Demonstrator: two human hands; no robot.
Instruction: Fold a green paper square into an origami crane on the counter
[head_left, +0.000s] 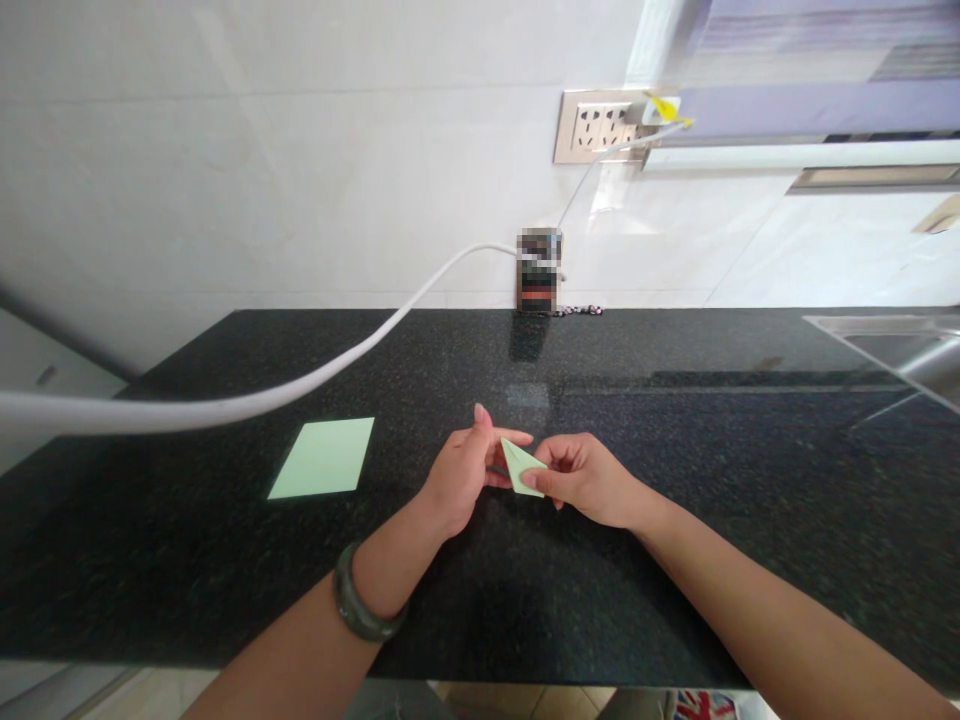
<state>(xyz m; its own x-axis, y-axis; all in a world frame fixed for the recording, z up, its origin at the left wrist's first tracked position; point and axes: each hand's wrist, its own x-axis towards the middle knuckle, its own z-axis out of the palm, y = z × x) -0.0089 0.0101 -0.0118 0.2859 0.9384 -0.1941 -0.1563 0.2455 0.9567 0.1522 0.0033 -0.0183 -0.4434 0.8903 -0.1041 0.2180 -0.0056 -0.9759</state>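
Observation:
A small folded piece of pale green paper (519,468) is pinched between the thumb and fingers of my right hand (589,478). Its shape is pointed, with the tip toward the upper left. Just left of it is my left hand (466,470), thumb raised and fingers stretched out behind the paper. Whether those fingers touch the paper I cannot tell. Flat on the dark speckled countertop (465,610), farther left, lies a pale green square sheet of paper (324,458).
Against the tiled wall leans a phone-like object (538,270), its face pixelated. A white cable (300,397) arches over the counter's left side. The wall socket (600,125) holds a plug. A metal sink (915,350) is at the right.

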